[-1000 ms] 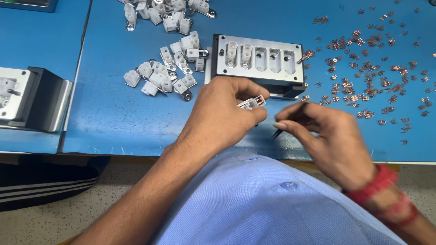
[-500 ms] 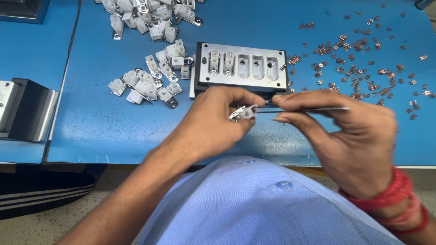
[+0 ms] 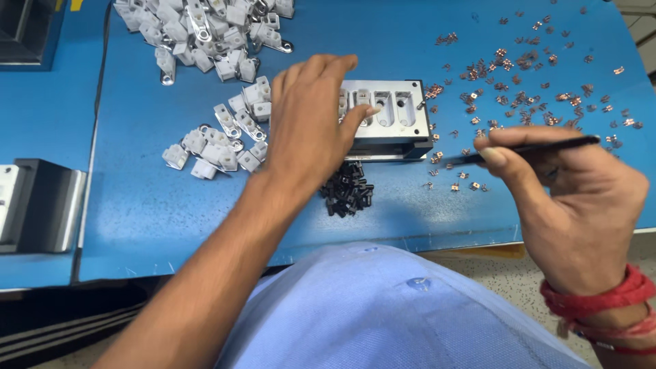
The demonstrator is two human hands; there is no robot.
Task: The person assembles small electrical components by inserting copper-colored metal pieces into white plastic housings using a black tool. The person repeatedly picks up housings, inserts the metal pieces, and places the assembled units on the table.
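Bare blue table (image 3: pixel 171 219) lay open at lower left; white parts (image 3: pixel 219 137), the metal fixture (image 3: pixel 403 123) and black clips (image 3: pixel 348 191) crowded the centre, copper bits (image 3: pixel 533 68) the upper right.

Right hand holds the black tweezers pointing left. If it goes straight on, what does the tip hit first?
Probably the metal jig block: the tweezers in the right hand aim at its right edge, past a few loose copper clips. Depth is unclear.

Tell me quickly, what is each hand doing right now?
Left hand: open, fingers spread over the metal block, thumb tip on it; holds nothing visible.
Right hand: closed on thin black tweezers.
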